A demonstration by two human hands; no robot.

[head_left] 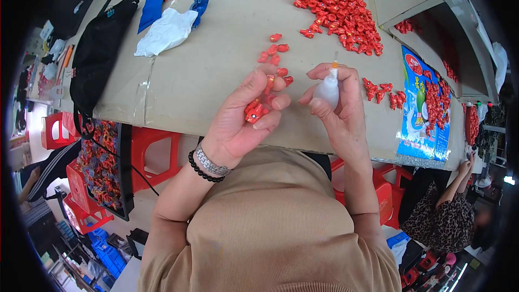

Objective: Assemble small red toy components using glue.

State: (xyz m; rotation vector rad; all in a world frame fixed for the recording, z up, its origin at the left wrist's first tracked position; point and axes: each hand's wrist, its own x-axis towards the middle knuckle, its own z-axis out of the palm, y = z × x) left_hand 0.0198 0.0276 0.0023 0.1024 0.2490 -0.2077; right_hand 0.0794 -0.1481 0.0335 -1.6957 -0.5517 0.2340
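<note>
Several small red plastic figures lie in my left hand, whose fingers curl loosely round them. My right hand grips a small white squeeze bottle with an orange collar and a thin needle tip pointing up, away from me. The two hands are apart, side by side over the table's near edge. Just beyond my left hand, a few loose red pieces are scattered on the tabletop. Right of the bottle stands a short row of red figures.
A large heap of red figures covers the far side of the table. More lie on a blue printed sheet at right, beside a grey box. White plastic and a black bag lie left. A co-worker sits at right.
</note>
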